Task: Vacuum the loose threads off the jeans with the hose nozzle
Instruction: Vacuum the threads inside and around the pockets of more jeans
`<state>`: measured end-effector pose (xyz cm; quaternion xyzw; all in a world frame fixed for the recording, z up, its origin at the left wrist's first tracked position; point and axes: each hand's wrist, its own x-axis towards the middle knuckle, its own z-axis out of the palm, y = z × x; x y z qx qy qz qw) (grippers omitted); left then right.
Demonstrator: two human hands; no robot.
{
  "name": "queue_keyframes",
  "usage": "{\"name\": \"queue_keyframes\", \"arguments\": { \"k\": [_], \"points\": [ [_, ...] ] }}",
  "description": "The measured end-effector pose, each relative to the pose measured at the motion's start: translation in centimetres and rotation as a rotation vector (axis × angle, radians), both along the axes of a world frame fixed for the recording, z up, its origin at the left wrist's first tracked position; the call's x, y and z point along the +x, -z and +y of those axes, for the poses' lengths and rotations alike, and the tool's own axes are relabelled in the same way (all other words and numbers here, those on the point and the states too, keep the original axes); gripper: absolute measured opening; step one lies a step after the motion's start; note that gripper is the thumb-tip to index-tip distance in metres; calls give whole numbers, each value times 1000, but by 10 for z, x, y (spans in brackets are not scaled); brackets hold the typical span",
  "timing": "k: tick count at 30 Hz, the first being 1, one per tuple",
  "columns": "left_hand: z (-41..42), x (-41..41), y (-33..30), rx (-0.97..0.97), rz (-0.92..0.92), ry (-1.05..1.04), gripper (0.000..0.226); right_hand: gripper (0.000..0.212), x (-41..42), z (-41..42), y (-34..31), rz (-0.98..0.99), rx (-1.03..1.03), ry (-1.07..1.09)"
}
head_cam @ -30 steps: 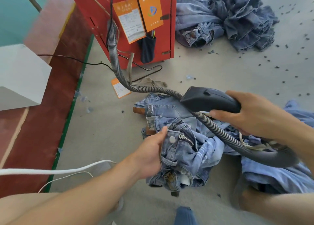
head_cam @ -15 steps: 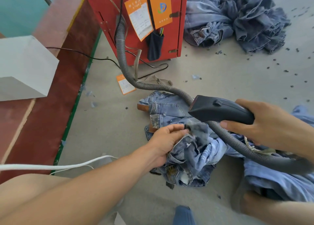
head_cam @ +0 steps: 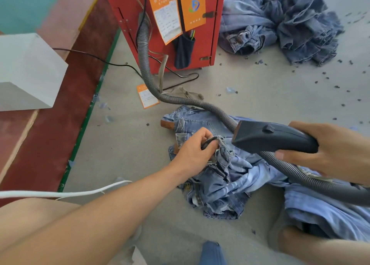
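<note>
Nearest to me, my left hand [head_cam: 195, 148] lies on the jeans [head_cam: 222, 176], which are crumpled on the floor [head_cam: 260, 96] in front of my knees. The fingers of this hand are curled and they pinch a fold of the waistband, lifting it a little. Just to the right of this fold, my right hand [head_cam: 328, 154] is wrapped around the back of the nozzle [head_cam: 274, 139], so this hand is full too. The nozzle is long and dark, and its long axis runs almost level from right to left, with the open mouth pointing toward my left hand. The mouth is near the raised fold but I think it does not touch the cloth yet; there is a small gap between them. So the next move, as I judge it, is a short push of the nozzle to the left and a bit down, onto the fold that the left hand presents. The hose [head_cam: 152, 80] goes from the nozzle over the jeans, away to the red cabinet [head_cam: 130, 10]. Far behind, on the right, another pile of jeans [head_cam: 280, 22] lies on the floor.
</note>
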<state>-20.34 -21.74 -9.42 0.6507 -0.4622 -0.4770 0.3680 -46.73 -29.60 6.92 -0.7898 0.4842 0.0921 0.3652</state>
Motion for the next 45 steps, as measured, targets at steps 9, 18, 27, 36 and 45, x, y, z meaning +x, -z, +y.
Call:
{"name": "queue_keyframes", "arguments": {
  "k": [9,18,27,36,45],
  "points": [
    [5,-17,-8,-55,243,10,13,35,24,4,10,-88,48,7],
    [2,-14,-13,-29,197,-114,29,63,4,-3,9,-42,212,24],
    [-4,-3,-24,365,500,-108,13,18,5,-16,18,-264,-59,312],
    [0,1,-22,468,433,-156,31,25,6,-8,18,-122,-22,90],
    [-4,4,-38,469,836,-70,39,22,15,1,20,-16,-69,-3]
  ]
}}
